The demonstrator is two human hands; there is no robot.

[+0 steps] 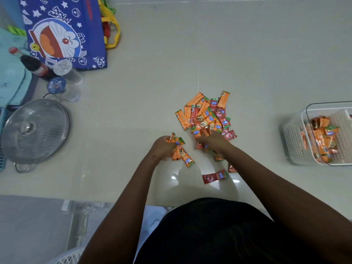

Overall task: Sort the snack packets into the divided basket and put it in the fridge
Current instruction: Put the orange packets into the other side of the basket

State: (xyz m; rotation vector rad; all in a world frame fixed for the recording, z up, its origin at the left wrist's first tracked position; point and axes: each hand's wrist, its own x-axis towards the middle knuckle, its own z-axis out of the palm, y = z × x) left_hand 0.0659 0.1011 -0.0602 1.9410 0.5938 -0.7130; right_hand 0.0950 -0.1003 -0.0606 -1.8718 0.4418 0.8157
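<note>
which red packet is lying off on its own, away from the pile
The red packet nearest the person, flat on the floor below the right hand; the other red ones sit in the pile.

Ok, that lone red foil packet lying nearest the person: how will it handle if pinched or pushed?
The flat red foil snack packet looks thin and light, so it probably flexes when pinched. Its wrapper seems glossy and the pale tiled floor reflects light, so a push likely slides it rather than rolls it. Lying flat, it probably needs an edge pinch.

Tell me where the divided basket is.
In the head view, the divided basket sits at the far right edge, on the floor, right of the packet pile.
</note>
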